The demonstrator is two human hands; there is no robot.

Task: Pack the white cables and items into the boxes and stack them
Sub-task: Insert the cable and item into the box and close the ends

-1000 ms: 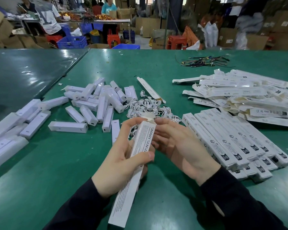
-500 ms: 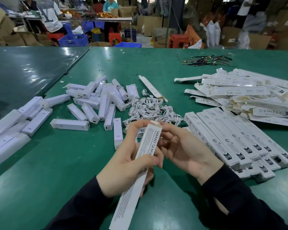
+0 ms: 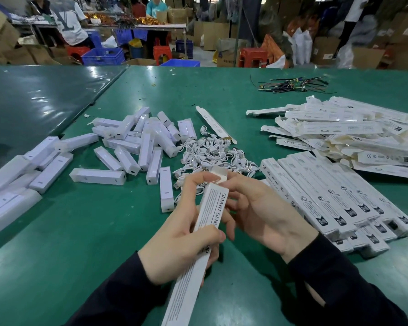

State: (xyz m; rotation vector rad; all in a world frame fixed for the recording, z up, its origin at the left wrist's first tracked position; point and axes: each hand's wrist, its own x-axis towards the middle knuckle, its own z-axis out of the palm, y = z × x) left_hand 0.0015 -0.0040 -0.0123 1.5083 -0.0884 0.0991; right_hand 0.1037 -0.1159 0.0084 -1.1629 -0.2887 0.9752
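The head view looks down on a green table [image 3: 222, 95]. One long white box [image 3: 199, 238] is held above it, near the front edge, slanting from lower left up to its far end, where a flap [image 3: 218, 175] stands open. The left hand [image 3: 181, 243] grips the box round its middle: the thumb lies across the printed face and the fingers curl behind it, with the forefinger reaching up to the top end. The right hand [image 3: 264, 212] sits just beside the box on its right, palm turned inward, fingers bent toward the box's upper end; its fingertips touch the flap, but whether they pinch it I cannot tell.

Behind the hands lies one tangled heap of white cables [image 3: 212, 156]; single cables in it cannot be counted. Left of the heap is a loose pile of white bars [image 3: 137, 140], roughly twenty, some crossing one another, and about six more bars [image 3: 43, 161] lie apart at the left edge. One flat unfolded carton [image 3: 214, 124] lies alone just behind the cables. To the right, packed boxes [image 3: 335, 196] lie side by side in a neat row, about seven on top with a second layer showing beneath. Beyond them is a messy pile of flat cartons [image 3: 344, 130], too many and too overlapped to count. One bundle of dark wires [image 3: 292, 85] lies at the far side.
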